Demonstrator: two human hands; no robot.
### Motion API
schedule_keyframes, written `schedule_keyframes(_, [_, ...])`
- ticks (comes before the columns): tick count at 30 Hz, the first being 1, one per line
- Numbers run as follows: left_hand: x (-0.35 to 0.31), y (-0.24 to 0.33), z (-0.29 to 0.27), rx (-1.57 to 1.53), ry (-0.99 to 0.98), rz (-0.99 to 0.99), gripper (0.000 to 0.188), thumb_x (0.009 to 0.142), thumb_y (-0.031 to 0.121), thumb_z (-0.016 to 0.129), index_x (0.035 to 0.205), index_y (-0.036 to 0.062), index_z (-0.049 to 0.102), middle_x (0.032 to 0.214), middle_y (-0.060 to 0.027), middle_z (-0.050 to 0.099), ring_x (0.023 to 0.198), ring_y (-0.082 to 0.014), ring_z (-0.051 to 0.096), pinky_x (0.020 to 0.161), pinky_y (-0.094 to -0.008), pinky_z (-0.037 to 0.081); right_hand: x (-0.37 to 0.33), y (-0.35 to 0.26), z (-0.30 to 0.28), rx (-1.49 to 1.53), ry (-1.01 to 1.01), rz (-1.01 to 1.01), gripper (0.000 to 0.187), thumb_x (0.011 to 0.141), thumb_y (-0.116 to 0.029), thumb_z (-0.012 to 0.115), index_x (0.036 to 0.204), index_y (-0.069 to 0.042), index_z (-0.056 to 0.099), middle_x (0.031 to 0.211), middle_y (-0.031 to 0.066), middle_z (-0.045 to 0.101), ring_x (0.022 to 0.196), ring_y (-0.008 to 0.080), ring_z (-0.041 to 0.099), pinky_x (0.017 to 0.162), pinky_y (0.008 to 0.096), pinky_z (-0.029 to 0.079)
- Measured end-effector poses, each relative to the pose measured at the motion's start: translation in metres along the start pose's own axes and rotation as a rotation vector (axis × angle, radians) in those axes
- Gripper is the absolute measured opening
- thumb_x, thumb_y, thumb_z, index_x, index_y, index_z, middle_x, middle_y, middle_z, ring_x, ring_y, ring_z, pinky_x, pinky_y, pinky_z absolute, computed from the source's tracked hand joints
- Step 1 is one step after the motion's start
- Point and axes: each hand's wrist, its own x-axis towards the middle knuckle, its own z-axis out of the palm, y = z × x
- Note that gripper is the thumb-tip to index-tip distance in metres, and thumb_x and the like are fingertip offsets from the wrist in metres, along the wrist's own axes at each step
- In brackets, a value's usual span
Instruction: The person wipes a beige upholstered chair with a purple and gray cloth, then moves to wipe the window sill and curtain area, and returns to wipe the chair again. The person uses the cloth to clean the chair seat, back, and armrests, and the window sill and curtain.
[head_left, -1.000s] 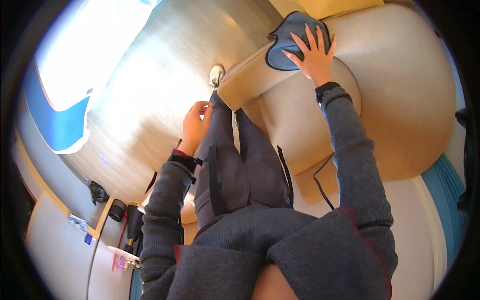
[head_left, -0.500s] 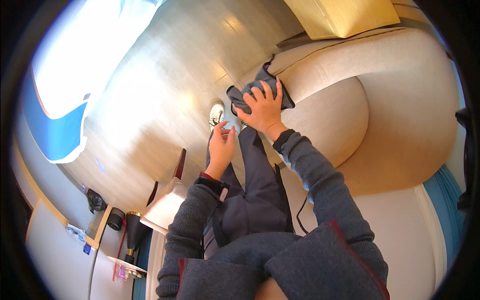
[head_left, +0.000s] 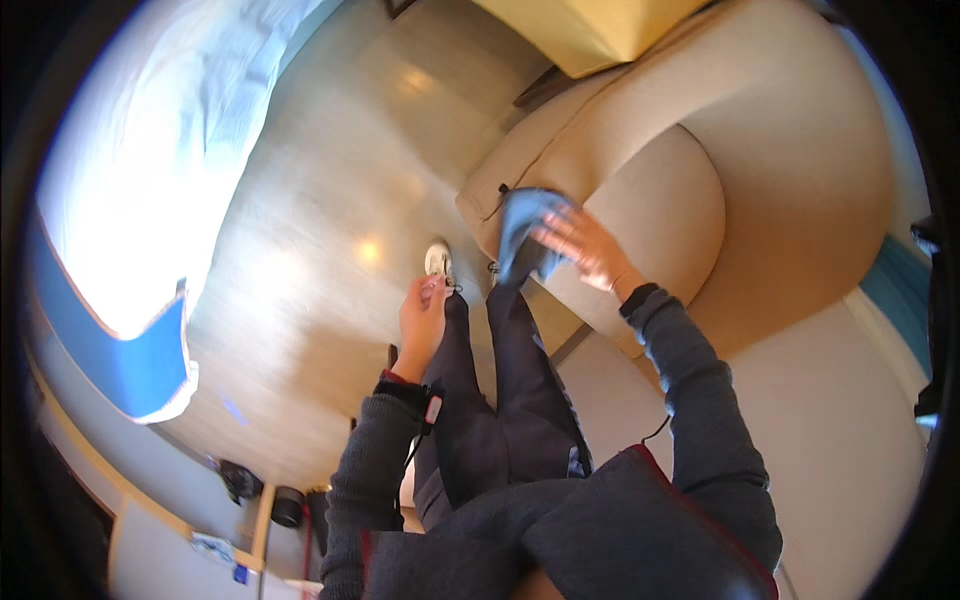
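My right hand (head_left: 588, 248) grips a grey-blue cloth (head_left: 527, 225) beside the front of the beige armchair (head_left: 655, 205). Motion smears both its fingers and the cloth. A dark cord end shows at the cloth's far edge. Lower and to the left, my left hand (head_left: 423, 318) hovers over my left leg, its fingers curled in and nothing visible in them. Beneath the hands are my dark trousers (head_left: 480, 400) and a white shoe (head_left: 438, 258).
A yellow box-like piece (head_left: 590, 35) stands behind the armchair. On the left hangs a bright white curtain (head_left: 170, 150), near a blue panel (head_left: 110, 365). Pale floor (head_left: 330, 220) lies ahead of my feet. A black bag (head_left: 238, 482) and a dark cylinder (head_left: 288, 507) sit at the lower left.
My right hand has shifted right and down, and the cloth now shows a bluer face. My left hand has dropped slightly, its fingers more curled. The whole view has turned a little.
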Motion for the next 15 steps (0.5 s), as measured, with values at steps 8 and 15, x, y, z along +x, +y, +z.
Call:
schedule_keyframes(8, [0.015,0.024,0.029,0.123,-0.174,0.19,0.023,0.099,0.02,0.059,0.109,-0.0011,0.059,0.096,-0.0097,0.07,0.09,-0.0161,0.069,0.079,-0.0265,0.053,-0.071,0.005,-0.043,0.809,0.732,1.211,0.053,0.099,-0.029,0.054,0.143,-0.002,0.04,0.129,0.0245,0.058,0.118,0.0368,0.055,0.102,0.0373,0.041])
schedule_keyframes(15, [0.025,0.084,0.099,0.311,-0.469,0.386,0.023,0.099,0.021,0.06,0.106,-0.0013,0.058,0.096,-0.0106,0.069,0.086,-0.0189,0.07,0.079,-0.0278,0.054,-0.138,-0.03,-0.023,0.978,0.887,1.329,0.07,0.1,-0.048,0.044,0.154,-0.01,0.019,0.138,0.0235,0.051,0.124,0.0373,0.052,0.104,0.0394,0.038])
